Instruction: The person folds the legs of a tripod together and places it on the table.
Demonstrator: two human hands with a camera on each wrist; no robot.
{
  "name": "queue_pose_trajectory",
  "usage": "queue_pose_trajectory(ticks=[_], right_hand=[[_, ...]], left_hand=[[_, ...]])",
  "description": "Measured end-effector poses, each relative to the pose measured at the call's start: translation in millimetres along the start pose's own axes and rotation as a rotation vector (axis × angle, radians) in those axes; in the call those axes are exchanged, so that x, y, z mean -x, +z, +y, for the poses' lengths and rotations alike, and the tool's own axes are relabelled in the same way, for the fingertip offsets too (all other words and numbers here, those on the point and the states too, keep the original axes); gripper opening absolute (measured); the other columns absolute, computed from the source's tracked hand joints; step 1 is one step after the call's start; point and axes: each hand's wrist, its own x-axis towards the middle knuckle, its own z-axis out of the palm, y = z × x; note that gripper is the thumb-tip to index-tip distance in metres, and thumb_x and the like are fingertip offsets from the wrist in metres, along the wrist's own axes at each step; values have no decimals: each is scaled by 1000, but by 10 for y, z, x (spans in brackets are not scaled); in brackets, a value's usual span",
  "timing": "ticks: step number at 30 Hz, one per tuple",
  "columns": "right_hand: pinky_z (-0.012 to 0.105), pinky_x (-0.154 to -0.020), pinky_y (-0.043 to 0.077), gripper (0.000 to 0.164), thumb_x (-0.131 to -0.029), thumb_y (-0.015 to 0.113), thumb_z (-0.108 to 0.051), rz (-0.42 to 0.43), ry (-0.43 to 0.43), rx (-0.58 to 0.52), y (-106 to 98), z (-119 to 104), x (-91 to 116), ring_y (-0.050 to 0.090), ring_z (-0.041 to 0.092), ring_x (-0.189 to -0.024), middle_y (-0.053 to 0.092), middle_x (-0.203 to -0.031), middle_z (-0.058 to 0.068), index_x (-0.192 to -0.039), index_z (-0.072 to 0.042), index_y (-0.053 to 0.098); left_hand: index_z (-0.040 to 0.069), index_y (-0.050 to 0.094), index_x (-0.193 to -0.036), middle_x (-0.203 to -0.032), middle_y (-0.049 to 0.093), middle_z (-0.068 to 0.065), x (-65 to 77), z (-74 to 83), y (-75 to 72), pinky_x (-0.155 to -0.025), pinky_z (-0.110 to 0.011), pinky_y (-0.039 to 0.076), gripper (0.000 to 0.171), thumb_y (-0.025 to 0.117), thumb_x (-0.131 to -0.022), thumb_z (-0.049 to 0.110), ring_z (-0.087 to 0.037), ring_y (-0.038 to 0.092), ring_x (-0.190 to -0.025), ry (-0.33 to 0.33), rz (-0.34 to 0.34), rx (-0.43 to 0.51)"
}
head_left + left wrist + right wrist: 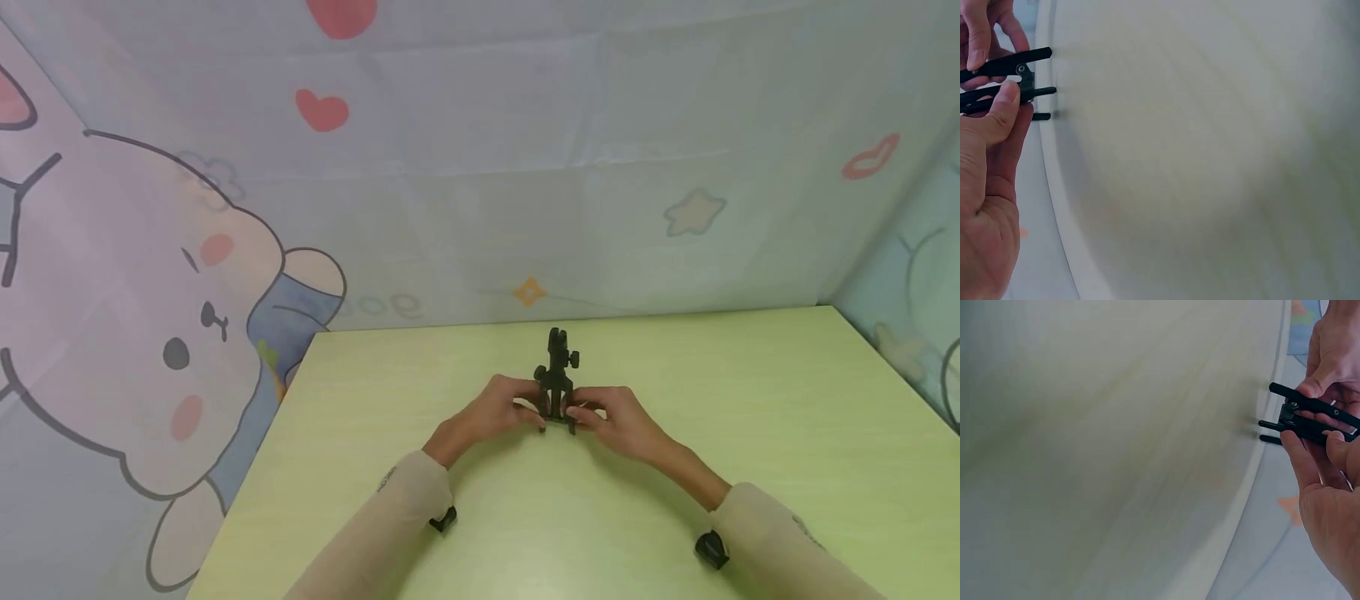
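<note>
Green tabletop (570, 533) beneath, left hand (491, 412) and right hand (626, 423) pinch a black tripod (557, 367).

Matt stand (557, 367), smooth tabletop (573, 492), cloth backdrop (540, 167)

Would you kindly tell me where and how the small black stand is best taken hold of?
The black stand is probably best gripped by its slim legs, low down, from both sides, as left hand and right hand do: it is upright, and knobs jut from its upper part.
</note>
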Motion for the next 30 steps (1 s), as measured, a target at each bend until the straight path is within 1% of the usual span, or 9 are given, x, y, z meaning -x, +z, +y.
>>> queue_pose_trajectory(ticks=[4, 6, 7, 11, 15, 17, 20, 24, 30], right_hand=[[33, -70, 62, 8, -98, 69, 0, 12, -11, 63, -14, -15, 5, 74, 20, -80, 77, -92, 6, -100, -3, 76], [33, -70, 62, 8, -98, 69, 1, 15, -17, 69, -12, -22, -2, 75, 20, -80, 77, -92, 6, -99, -3, 76], [33, -69, 62, 9, -98, 69, 1, 17, -22, 66, -9, -24, -6, 75, 21, -80, 77, -93, 7, -99, -2, 76], [33, -69, 62, 9, -97, 69, 3, 29, -48, 66, 29, -28, -26, 75, 21, -81, 78, -96, 9, -101, 0, 77], [32, -71, 63, 10, -98, 69, 3, 16, -53, 65, 69, -27, -34, 75, 21, -85, 78, -99, 9, -103, -1, 77], [31, -72, 63, 11, -99, 68, 1, -1, -48, 47, 64, -27, -31, 75, 22, -87, 78, -101, 8, -104, -2, 77], [32, -77, 64, 12, -100, 67, -1, -38, -27, -19, 29, -3, -28, 76, 25, -92, 77, -104, 11, -107, -2, 77], [33, -81, 64, 11, -100, 68, -2, -95, -6, -74, -17, 63, -27, 76, 27, -96, 77, -104, 10, -108, -3, 76], [37, -84, 64, 19, -90, 79, 1, -155, -29, -48, -28, 144, -34, 75, 20, -93, 78, -100, 2, -108, -6, 77]], left_hand=[[1, 74, -99, -95, 77, -9, 8, 10, 27, -86, -20, 59, 18, 85, -85, 2, -16, 74, -95, -4, -40, 25], [-1, 73, -102, -97, 77, -11, 17, 16, 36, -85, -18, 59, 18, 83, -87, 0, -18, 74, -96, -18, -48, 48], [-2, 73, -103, -97, 76, -13, 25, 22, 37, -85, -17, 58, 18, 82, -87, -1, -19, 74, -96, -20, -46, 54], [-1, 74, -107, -99, 77, -13, 60, 27, 34, -84, -17, 59, 21, 81, -88, -1, -21, 75, -97, -14, -15, 28], [-2, 75, -107, -98, 78, -13, 107, 43, 19, -84, -17, 59, 21, 82, -87, -1, -25, 76, -97, -12, 7, -5], [-1, 75, -106, -98, 78, -12, 121, 54, 17, -84, -17, 59, 20, 82, -87, 0, -25, 76, -98, -23, 8, -5], [0, 74, -106, -98, 78, -11, 121, 73, 26, -84, -17, 58, 19, 82, -88, 1, -24, 76, -98, -44, 6, -2], [1, 74, -110, -101, 77, -10, 121, 93, 51, -84, -17, 58, 21, 80, -90, 0, -22, 75, -100, -75, 8, 8], [0, 72, -112, -104, 77, -12, 129, 125, 106, -84, -18, 59, 20, 77, -92, -2, -20, 75, -101, -104, 37, 32]])
